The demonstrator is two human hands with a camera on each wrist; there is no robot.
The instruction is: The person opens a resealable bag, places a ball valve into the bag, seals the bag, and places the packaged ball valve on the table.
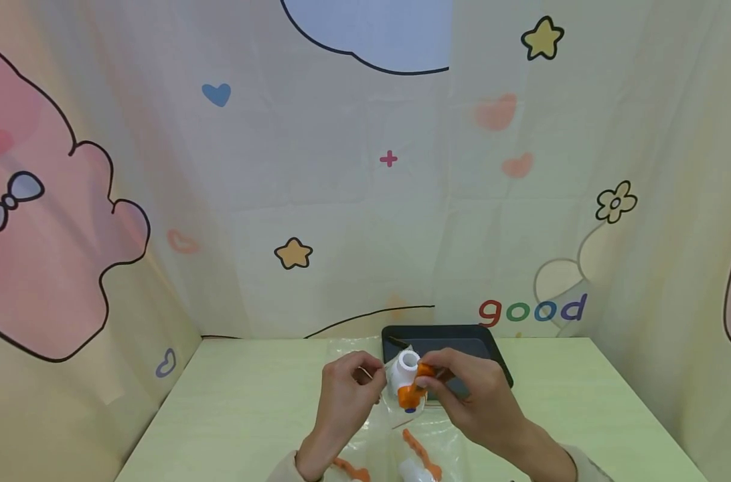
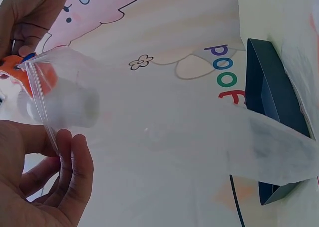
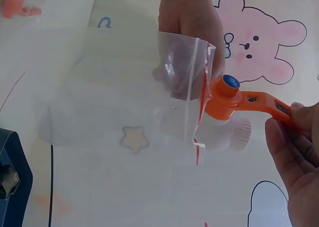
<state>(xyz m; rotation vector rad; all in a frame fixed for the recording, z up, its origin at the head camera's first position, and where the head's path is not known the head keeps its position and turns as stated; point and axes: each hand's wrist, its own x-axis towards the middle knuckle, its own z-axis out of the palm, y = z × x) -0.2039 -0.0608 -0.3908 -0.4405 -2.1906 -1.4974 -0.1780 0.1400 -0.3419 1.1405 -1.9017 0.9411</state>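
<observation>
My right hand (image 1: 476, 395) pinches the orange lever of a white plastic ball valve (image 1: 408, 362) between thumb and fingers. In the right wrist view, a blue cap (image 3: 231, 81) tops the lever's (image 3: 254, 101) pivot. My left hand (image 1: 349, 391) pinches the edge of a clear zip bag (image 3: 124, 77) near its red-striped mouth. The valve is at that mouth, its white body partly behind or inside the film, and the lever sticks out. In the left wrist view, the bag (image 2: 75, 62) blurs the white body.
Behind the hands, a dark tray (image 1: 499, 358) stands at the table's back edge, with a small metal piece (image 3: 9, 181) in it. Bagged valves with orange levers (image 1: 424, 455) lie at the table's front. Clear film (image 1: 347, 346) lies left of the tray; a printed curtain (image 1: 341, 167) hangs behind.
</observation>
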